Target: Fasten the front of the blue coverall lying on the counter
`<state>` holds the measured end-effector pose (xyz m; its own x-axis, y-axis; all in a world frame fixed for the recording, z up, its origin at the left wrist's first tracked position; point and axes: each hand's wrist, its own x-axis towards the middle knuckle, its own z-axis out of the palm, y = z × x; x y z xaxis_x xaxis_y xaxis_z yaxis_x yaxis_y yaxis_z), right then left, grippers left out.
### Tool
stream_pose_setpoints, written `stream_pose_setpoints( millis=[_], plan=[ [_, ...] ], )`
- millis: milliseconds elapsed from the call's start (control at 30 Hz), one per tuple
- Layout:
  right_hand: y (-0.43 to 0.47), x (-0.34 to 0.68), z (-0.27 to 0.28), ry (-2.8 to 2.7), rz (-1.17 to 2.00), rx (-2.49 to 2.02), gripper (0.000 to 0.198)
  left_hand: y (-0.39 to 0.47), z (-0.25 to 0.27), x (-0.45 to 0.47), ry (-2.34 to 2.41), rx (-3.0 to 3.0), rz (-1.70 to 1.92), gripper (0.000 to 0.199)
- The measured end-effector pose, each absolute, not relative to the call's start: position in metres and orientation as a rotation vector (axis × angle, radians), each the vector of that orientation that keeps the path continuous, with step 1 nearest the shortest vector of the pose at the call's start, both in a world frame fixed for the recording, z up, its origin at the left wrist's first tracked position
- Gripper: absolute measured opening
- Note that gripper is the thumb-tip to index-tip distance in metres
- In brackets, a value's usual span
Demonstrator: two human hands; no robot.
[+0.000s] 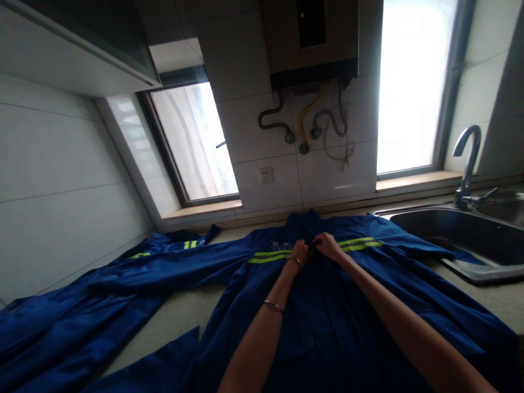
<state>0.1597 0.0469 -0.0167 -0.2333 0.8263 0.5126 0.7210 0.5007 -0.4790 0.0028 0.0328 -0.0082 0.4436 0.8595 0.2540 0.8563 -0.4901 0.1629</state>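
A blue work jacket point(241, 273) with yellow-green reflective bands is spread over the countertop, its collar toward the wall. At chest height, my left hand point(301, 252) is closed on the jacket's front edge, just beside the left stretch of band. My right hand point(328, 246) pinches the same front opening from the other side, close to the left one. Whatever small fastening lies between the fingers is too dark to make out. Two bracelets circle my left wrist and forearm.
A second blue garment point(118, 297) with reflective bands lies to the left. At the right are a sink point(434, 226) and a chrome faucet point(466, 164); one jacket sleeve reaches the sink's edge. A water heater point(311, 43) with pipes hangs on the tiled wall between two windows.
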Motion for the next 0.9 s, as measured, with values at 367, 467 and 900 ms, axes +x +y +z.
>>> stream_pose_setpoints(
  millis=[367,467,900],
  plan=[
    [0.037,0.154,-0.008,-2.083,0.173,-1.151,0.035,0.030,-0.011,0.001,1.720,2.653,0.509,0.029],
    [0.035,0.153,-0.004,-2.105,0.157,-1.093,0.036,0.031,-0.011,0.001,1.717,2.601,0.592,0.029],
    [0.036,0.152,-0.007,-2.157,0.203,-1.072,0.050,0.027,-0.010,0.000,1.432,2.276,1.067,0.025]
  ],
)
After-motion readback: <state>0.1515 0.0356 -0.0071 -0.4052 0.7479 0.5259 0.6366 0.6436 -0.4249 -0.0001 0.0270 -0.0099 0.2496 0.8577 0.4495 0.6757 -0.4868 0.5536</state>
